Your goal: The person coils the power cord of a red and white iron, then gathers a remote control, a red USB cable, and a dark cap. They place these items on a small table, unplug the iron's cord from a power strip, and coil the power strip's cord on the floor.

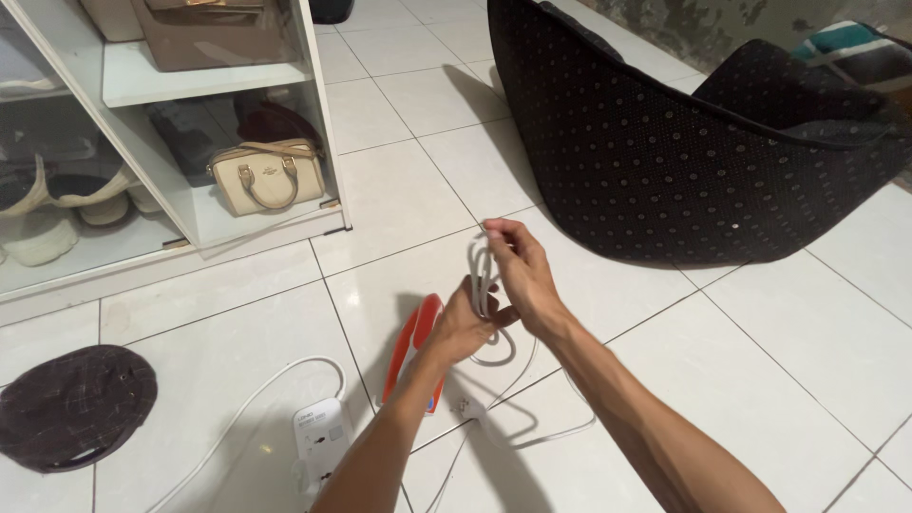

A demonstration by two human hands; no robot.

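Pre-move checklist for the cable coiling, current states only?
1. Left hand grips the white cable loops: ok.
2. Right hand pinches the loop top: ok.
3. Loose cable tail on the floor free of knots: cannot tell.
4. Tail clear of the red tool: cannot tell, it lies close beside it.
5. Power strip apart from the coil: ok.
6. Cable's far end unplugged: cannot tell.

Right of the red case, bare floor lies open; the power strip and cable crowd its near side.
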